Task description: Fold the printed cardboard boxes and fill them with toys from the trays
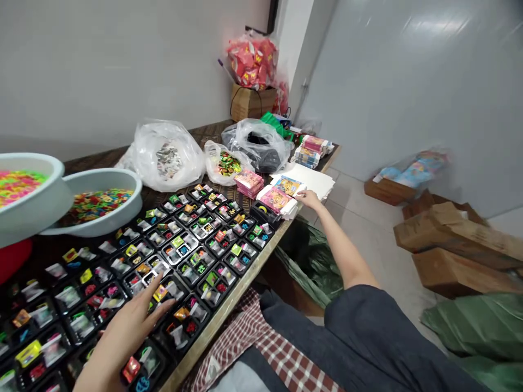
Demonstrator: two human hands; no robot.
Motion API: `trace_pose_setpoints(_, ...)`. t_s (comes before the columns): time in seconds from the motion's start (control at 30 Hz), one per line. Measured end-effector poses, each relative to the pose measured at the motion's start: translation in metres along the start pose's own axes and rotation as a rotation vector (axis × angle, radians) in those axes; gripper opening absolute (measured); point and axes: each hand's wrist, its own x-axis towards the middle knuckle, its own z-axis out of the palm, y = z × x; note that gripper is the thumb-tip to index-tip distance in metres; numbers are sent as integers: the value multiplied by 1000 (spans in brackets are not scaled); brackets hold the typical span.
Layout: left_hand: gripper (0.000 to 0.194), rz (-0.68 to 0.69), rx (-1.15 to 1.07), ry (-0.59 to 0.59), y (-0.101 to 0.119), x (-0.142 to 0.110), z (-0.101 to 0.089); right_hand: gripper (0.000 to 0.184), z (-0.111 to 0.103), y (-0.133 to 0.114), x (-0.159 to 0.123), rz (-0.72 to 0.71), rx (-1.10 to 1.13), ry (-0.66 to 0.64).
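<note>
My left hand (133,318) is open, fingers spread, just above rows of black compartment trays (206,226). These trays hold small wrapped sweets, clear sachets and coloured plastic bits. At the table's far right, my right hand (309,199) has its fingers bent together at the edge of a pile of printed cartons. A pink carton (276,200) and a blue carton (289,185) show on top, with white flaps at their ends. The fingertips are partly hidden there. Left of this pile sits a stack of pink cartons (249,182).
Pale basins (102,218) of coloured bits stand at left. Clear plastic bags (168,158) line the back, with more cartons (307,151) at the far end. A green sack (312,261) hangs below the table edge (229,305). Cardboard boxes (457,272) lie on the floor.
</note>
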Motion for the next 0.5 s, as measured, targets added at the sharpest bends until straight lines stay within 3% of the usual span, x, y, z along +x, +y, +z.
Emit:
trace_pose_setpoints(0.1,56,8,-188,-111,37,23,22,31,22,-10,20,-31,-13,24)
trace_pose_setpoints(0.2,59,-45,-377,-471,89,59,58,35,40,-14,33,-58,0,38)
trace_pose_setpoints(0.27,58,-106,-485,-610,121,90,95,38,48,-15,40,-79,-26,49)
trace_pose_setpoints(0.37,55,-153,-586,-471,153,149,165,46,52,-14,54,-87,-98,71)
trace_pose_setpoints(0.43,59,-337,-679,-380,162,191,212,50,50,-13,67,-66,-133,71)
trace_pose_setpoints(0.5,69,-400,-695,-363,165,229,253,55,47,-10,81,-42,-164,56)
